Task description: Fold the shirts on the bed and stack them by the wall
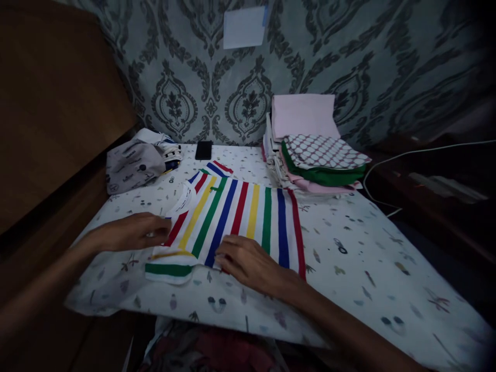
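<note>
A child's T-shirt (pixel 242 212) with red, yellow, green and blue stripes on white lies flat, its collar to the left and its hem to the right. At the near shoulder, my left hand (pixel 141 231) has its fingers closed on the fabric by the sleeve seam. My right hand (pixel 246 258) pinches the near side edge, about mid-body. The near sleeve, with a green band, spreads toward me between the hands. The far sleeve lies beyond the collar, partly folded. My right fingertips are partly hidden by the hand itself.
A patterned white cloth covers the table (pixel 349 289). Folded clothes (pixel 325 155) are stacked at the back right; a grey crumpled garment (pixel 134 165) lies at the back left beside a black phone (pixel 203 150). A white cable (pixel 430 150) runs along the right. Brown wooden furniture stands left.
</note>
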`<state>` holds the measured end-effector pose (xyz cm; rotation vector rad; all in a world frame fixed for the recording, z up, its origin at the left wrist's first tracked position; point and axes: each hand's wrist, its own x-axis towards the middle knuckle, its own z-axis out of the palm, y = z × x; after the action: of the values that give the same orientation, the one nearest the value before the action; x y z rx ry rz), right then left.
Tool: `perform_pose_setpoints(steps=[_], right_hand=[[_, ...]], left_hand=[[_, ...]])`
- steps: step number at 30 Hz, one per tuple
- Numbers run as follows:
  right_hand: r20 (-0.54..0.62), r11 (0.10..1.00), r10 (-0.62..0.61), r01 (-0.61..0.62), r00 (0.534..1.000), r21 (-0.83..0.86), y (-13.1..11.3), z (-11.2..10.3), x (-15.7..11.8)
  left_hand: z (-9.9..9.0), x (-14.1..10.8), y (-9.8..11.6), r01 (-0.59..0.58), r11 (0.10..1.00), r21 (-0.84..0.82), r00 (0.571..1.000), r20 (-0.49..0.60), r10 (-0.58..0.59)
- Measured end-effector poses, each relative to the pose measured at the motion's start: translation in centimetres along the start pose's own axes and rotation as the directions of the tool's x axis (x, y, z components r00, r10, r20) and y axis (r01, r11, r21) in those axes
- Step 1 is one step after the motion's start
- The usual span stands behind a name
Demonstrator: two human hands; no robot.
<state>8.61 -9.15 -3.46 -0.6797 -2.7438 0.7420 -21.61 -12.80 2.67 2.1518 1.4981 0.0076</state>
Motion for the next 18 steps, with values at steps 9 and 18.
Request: perform_pose_setpoints(steps=[9, 18], right_hand=[[-0.089, 0.963, 0.173, -0.187, 0.981, -0.196, 3.6, 2.5, 0.6], [-0.451, 0.787, 0.423, -0.566, 0.786, -0.248, 12.6, -1.3, -8.6]], left_hand=[[7.4, 7.6, -0.2, -0.074, 0.986, 0.146, 0.984, -0.149, 0.096], [4.9, 6.7, -4.7, 0.046, 0.980, 0.193, 0.979, -0.202, -0.006]])
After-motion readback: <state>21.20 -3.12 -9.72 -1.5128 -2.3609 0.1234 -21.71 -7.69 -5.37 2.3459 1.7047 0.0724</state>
